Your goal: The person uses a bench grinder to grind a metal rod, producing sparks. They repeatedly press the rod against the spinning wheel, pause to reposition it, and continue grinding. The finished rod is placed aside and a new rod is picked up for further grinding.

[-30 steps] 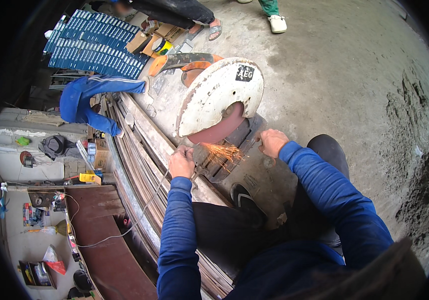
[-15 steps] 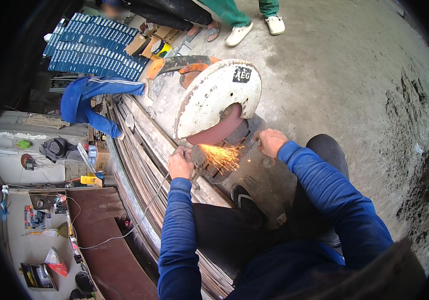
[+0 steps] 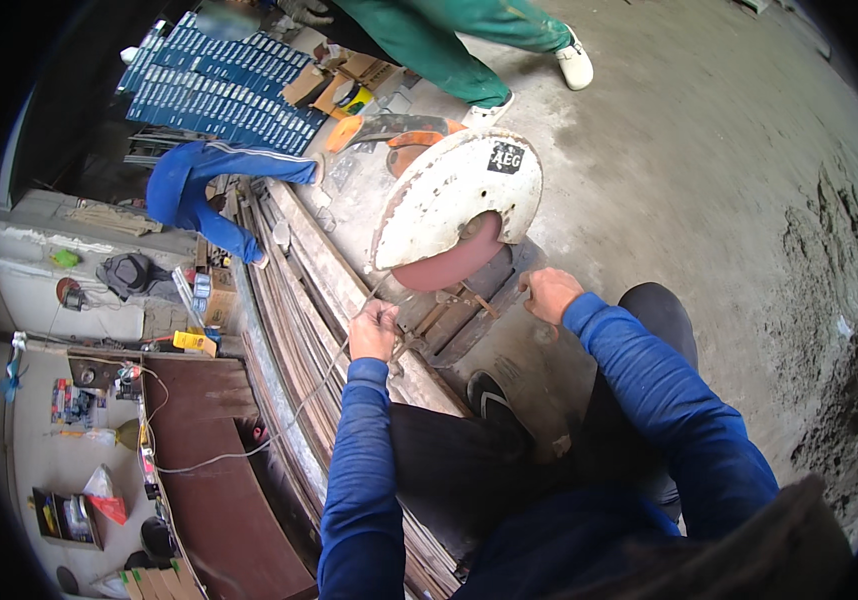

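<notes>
A cut-off saw stands on the floor before me, with a rusty white guard [image 3: 457, 180], red disc [image 3: 441, 268], orange-and-black body [image 3: 404, 128] and dark metal base [image 3: 461, 325]. My left hand [image 3: 375, 330] is closed beside the disc and base, on something too small to make out; a grey cable [image 3: 314, 393] runs by it. My right hand [image 3: 549, 295] is curled at the base's right edge, and what it grips, if anything, is unclear. A thin rusty piece [image 3: 481, 302] lies across the base below the disc.
Long metal bars [image 3: 294, 260] run along my left beside a brown workbench [image 3: 199, 500]. A bent-over person in blue [image 3: 174, 185] and another in green trousers [image 3: 439, 55] are beyond. Blue stacked boxes [image 3: 219, 85], cardboard [image 3: 364, 68] and a rough concrete patch [image 3: 829, 400] surround the floor.
The orange spray of sparks under the disc has disappeared. The green-trousered person has stepped farther into view behind the saw. The view has shifted slightly; both my hands remain by the base.
</notes>
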Demonstrator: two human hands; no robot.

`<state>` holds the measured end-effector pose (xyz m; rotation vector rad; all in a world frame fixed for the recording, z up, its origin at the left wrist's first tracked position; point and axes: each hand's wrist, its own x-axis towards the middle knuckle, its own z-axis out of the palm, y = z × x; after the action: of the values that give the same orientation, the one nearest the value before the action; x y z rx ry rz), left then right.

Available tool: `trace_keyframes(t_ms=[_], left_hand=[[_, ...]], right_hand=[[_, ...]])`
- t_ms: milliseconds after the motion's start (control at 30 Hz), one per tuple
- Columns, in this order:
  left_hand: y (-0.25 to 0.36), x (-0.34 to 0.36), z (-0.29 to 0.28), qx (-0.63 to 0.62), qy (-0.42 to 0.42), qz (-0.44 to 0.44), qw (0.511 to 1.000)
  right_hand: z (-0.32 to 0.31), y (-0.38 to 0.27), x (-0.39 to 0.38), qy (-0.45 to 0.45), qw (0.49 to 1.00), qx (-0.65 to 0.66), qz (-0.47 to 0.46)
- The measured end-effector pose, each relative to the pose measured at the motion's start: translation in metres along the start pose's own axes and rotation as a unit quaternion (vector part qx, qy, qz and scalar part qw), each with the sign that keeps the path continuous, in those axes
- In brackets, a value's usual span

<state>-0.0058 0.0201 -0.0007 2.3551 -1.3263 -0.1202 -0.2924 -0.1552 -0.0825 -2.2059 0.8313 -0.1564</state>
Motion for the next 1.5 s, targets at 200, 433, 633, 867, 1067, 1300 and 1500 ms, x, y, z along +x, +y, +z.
trace_keyframes(t_ms=[200, 433, 633, 867, 1067, 1300, 1500], left_hand=[[0.018, -0.036, -0.025, -0.155, 0.024, -0.058, 0.986], [0.009, -0.069, -0.007, -0.237, 0.039, -0.136, 0.961], [-0.011, -0.06, 0.019, -0.219, 0.082, -0.122, 0.965], [-0.001, -0.035, 0.031, -0.095, 0.067, -0.08, 0.99], [0.005, -0.007, 0.034, -0.001, 0.045, -0.109, 0.993], [0.009, -0.002, 0.051, 0.059, 0.045, -0.116, 0.991], [0.011, 0.003, 0.052, 0.078, 0.049, -0.121, 0.988]], right_hand=[[0.006, -0.005, -0.003, 0.032, 0.999, 0.025, -0.03], [0.004, 0.001, 0.0, 0.009, 1.0, 0.007, -0.01], [-0.003, 0.011, -0.003, -0.044, 0.998, -0.039, 0.03], [0.01, 0.011, -0.004, -0.028, 0.999, -0.031, 0.033], [0.005, 0.017, -0.003, -0.084, 0.993, -0.072, 0.048], [0.005, 0.016, -0.004, -0.08, 0.994, -0.055, 0.039], [0.004, 0.012, -0.002, -0.071, 0.995, -0.062, 0.034]])
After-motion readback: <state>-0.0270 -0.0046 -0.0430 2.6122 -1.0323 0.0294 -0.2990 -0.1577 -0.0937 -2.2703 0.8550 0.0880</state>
